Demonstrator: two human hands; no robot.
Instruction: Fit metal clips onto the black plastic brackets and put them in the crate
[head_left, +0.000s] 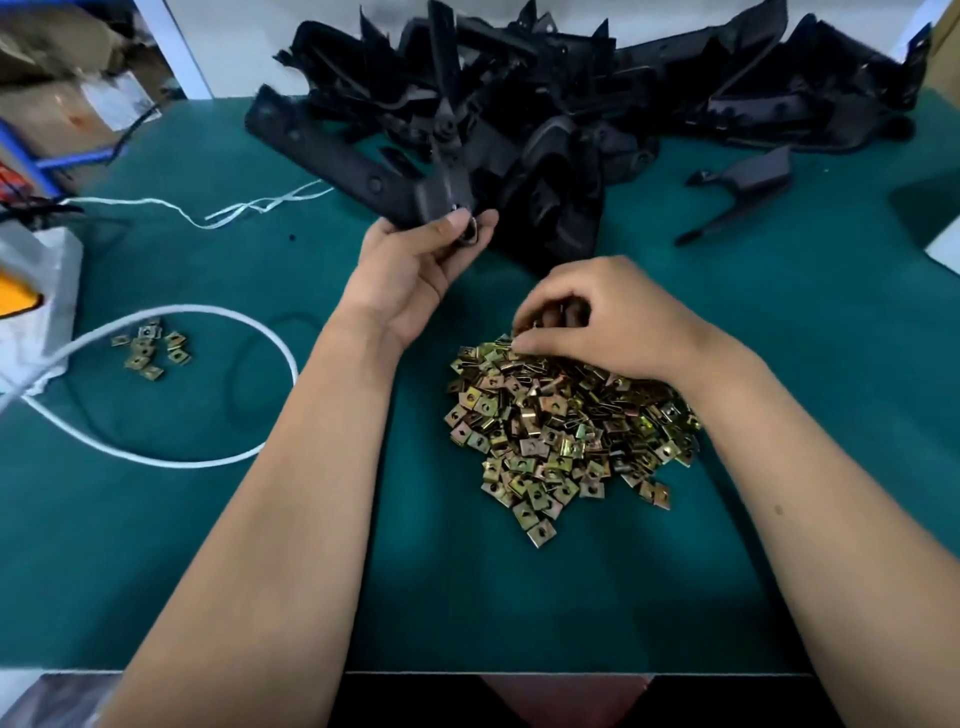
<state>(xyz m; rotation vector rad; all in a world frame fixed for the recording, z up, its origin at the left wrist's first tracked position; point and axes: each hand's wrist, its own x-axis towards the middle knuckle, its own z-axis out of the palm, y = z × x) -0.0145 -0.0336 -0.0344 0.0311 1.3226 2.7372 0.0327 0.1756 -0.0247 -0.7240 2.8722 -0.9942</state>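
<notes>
My left hand (415, 270) grips one end of a long black plastic bracket (332, 150), thumb over a metal clip on its tip. That bracket angles up and left over the green mat. My right hand (608, 317) hovers at the far edge of a big heap of brass-coloured metal clips (561, 431), fingers curled down and pinching at a clip there. Behind both hands lies a large pile of black brackets (597, 88). No crate is in view.
A single black bracket (743, 187) lies apart at the right. A small group of clips (150, 348) sits at the left inside a loop of white cord (171, 457). White string (249, 208), a white bag (36, 291) and cardboard boxes (62, 88) are at far left.
</notes>
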